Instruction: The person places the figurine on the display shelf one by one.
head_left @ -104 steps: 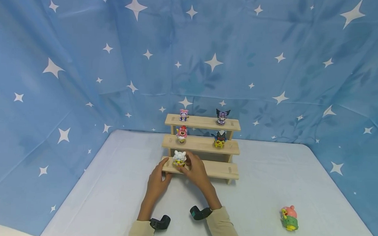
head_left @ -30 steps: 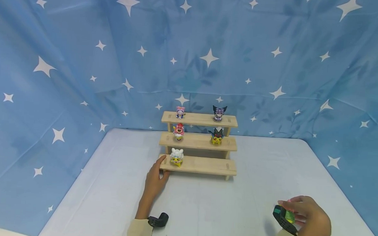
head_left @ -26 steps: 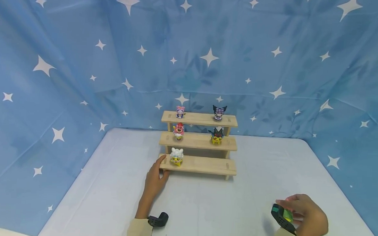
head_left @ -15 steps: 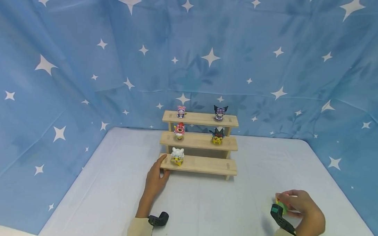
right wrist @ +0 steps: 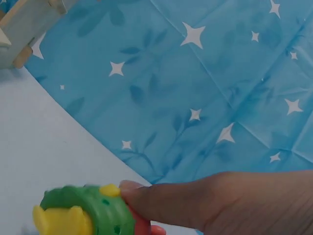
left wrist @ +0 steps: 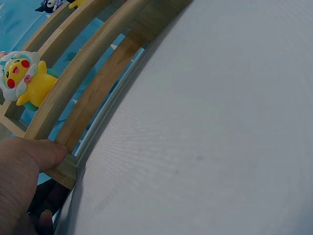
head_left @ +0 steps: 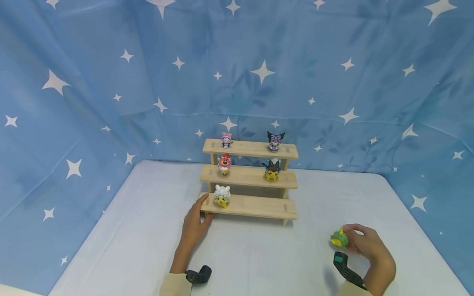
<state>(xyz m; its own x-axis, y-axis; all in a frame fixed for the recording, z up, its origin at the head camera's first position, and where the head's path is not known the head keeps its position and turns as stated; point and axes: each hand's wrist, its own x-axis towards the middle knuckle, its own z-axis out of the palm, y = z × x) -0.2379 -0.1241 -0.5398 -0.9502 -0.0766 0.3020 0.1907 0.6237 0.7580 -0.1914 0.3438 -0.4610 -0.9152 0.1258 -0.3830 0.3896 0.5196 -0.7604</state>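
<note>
My left hand (head_left: 195, 223) grips the left end of the bottom tier of a wooden three-tier display stand (head_left: 254, 206); in the left wrist view the thumb (left wrist: 49, 152) lies against its front leg. Close to those fingers, a Pikachu figurine in a white hood (head_left: 221, 197) stands on that tier. Out at the right, my right hand (head_left: 368, 245) pinches a figurine in green and yellow (head_left: 339, 238), tipped on its side above the white table. The right wrist view shows its green body (right wrist: 98, 210) and yellow feet, with the pink-red top partly hidden by the thumb.
The middle tier carries a pink bear figurine (head_left: 224, 164) and a dark-hooded yellow figurine (head_left: 272, 170). On the top tier are a small pink-and-white figurine (head_left: 226, 140) and a black-eared purple one (head_left: 274, 142). A blue star-patterned curtain (head_left: 325, 81) hangs behind the white table (head_left: 256, 257).
My right hand has left the white-hooded Pikachu, reached right and picked up the green and yellow figurine, now moving it toward the stand. My left hand stays on the stand.
</note>
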